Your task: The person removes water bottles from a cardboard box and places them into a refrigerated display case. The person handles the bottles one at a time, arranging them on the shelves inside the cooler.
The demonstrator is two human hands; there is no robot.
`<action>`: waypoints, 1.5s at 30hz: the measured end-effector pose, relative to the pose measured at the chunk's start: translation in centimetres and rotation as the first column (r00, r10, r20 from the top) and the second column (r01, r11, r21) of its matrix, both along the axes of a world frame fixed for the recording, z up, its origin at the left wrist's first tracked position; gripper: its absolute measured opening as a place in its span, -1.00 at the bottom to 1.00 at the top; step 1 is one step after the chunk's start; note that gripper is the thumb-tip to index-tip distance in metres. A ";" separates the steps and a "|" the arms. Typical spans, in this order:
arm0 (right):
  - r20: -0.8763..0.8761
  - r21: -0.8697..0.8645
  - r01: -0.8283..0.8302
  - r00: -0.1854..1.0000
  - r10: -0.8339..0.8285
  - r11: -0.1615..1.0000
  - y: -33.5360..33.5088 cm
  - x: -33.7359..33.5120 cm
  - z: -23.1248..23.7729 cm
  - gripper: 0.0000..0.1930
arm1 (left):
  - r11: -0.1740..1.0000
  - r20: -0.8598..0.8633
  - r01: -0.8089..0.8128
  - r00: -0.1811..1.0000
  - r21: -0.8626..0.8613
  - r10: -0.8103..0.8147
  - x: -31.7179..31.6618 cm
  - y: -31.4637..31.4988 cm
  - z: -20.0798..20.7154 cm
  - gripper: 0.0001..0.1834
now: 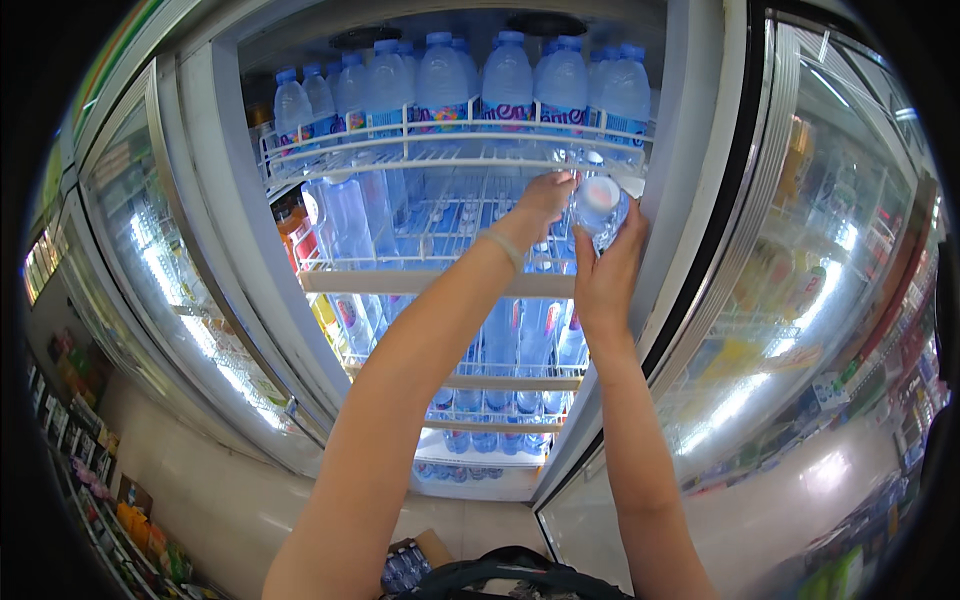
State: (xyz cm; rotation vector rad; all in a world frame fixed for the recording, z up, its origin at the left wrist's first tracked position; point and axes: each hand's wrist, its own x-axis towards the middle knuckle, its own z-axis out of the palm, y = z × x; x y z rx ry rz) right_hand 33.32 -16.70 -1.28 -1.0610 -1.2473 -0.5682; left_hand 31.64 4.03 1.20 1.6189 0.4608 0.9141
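Observation:
A clear plastic bottle [597, 222], seen nearly end on with a pale round end toward me, is at the right side of an open fridge, just below the top wire shelf. My right hand [608, 265] is closed around it from the right and below. On its left, my left hand [543, 203] reaches in with fingers closed at the bottle's edge, near the shelf's front rail. What those fingers grip is hidden. Above both hands, blue-capped water bottles [440, 85] stand in a row behind the white wire rail [405, 155].
Larger clear bottles [345, 215] stand on the left of the second shelf, with more bottles [500, 340] lower down. The open glass door [790, 250] stands to my right. Another glass-fronted fridge [165, 250] is at left. A box of bottles [408, 567] sits near my body.

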 end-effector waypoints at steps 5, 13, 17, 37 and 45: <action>0.002 -0.053 0.162 0.987 -0.162 0.985 1.1 0.4 0.2 -0.32 | 0.988 0.056 -0.080 0.996 0.133 0.073 -2.5 -5.5 0.9 -0.66; -0.204 -0.282 0.208 0.941 -0.271 0.937 4.6 1.6 0.4 -0.15 | 0.940 0.270 -0.273 0.939 0.204 0.214 -2.6 -6.1 -1.2 -0.66; -0.248 -0.299 0.245 0.913 -0.323 0.922 7.2 2.9 0.4 -0.15 | 0.852 0.216 -0.389 0.919 0.351 0.330 -1.9 -4.2 -2.0 -0.69; 0.014 -0.234 -0.140 0.989 0.147 0.962 -0.8 -5.6 -9.9 -0.30 | 0.789 0.541 -0.542 0.773 0.290 0.332 -9.0 -14.8 -10.1 -0.77; -0.294 -0.807 -0.487 0.822 0.488 0.334 -8.1 -13.0 -35.7 -0.64 | 0.596 -0.127 -0.802 0.587 0.044 0.800 -25.4 -28.4 -43.1 -0.72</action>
